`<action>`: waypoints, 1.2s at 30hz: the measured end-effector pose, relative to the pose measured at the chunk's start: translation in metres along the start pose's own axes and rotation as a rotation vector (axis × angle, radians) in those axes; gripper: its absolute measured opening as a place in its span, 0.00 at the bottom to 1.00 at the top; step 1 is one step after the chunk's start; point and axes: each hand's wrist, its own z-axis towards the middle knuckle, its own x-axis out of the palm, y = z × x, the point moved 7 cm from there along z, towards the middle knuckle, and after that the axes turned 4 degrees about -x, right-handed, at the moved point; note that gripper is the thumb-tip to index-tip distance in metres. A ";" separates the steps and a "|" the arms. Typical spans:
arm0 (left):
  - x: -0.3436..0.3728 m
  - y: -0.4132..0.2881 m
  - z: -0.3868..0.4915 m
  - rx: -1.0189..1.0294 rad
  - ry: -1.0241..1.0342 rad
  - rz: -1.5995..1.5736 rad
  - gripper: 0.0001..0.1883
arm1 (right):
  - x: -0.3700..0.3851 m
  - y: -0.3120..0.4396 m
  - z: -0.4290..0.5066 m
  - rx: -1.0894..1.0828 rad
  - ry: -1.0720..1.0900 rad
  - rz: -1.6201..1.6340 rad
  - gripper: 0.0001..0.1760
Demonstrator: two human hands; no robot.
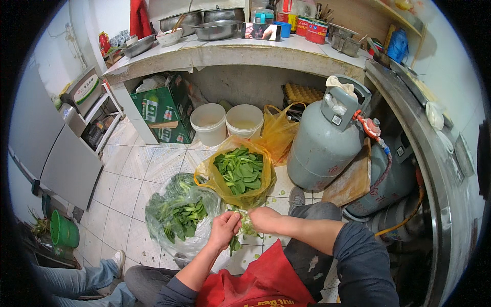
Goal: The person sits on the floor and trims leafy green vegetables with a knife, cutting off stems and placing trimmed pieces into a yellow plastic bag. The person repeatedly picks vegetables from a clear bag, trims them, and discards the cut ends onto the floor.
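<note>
My left hand (225, 229) grips a leafy green vegetable (234, 245), its leaves hanging below the fist and its pale stem end at the top. Close beside it, my right hand (264, 219) is curled at the stem end; its fingertips are mostly hidden. Beyond the hands, a yellow plastic bag (215, 188) stands wide with loose green leaves (241, 170) inside. To the left lies a clear plastic bag (157, 207) holding more leafy greens (188, 220). Pale green trimmings (249, 228) are scattered on the tiled floor under my hands.
A grey gas cylinder (324, 146) with a red regulator (371, 124) stands right, near a wooden board (351, 176). Two white buckets (208, 128) and a green carton (163, 109) sit below the counter (230, 55). Another person's leg (84, 274) extends in at lower left.
</note>
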 end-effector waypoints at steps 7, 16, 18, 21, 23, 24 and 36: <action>0.004 0.017 0.003 0.011 0.071 0.131 0.07 | -0.009 -0.016 0.009 0.221 -0.176 0.668 0.15; 0.021 0.027 0.003 -0.142 0.176 -0.050 0.08 | -0.033 -0.018 -0.004 0.093 -0.397 0.446 0.14; 0.012 0.038 0.017 -0.205 0.101 -0.105 0.08 | -0.053 -0.022 -0.008 0.112 -0.492 0.583 0.13; 0.010 0.034 0.062 -0.200 0.050 -0.111 0.10 | -0.082 -0.030 -0.019 0.174 -0.549 0.710 0.13; 0.008 0.010 0.108 -0.175 0.100 -0.176 0.12 | -0.085 -0.037 -0.020 0.191 -0.550 0.764 0.12; 0.008 -0.006 0.129 -0.207 0.130 -0.257 0.13 | -0.089 -0.036 -0.022 0.220 -0.517 0.794 0.11; -0.277 0.171 0.103 -0.412 -0.190 0.860 0.07 | -0.102 -0.033 -0.033 0.195 -0.500 0.882 0.12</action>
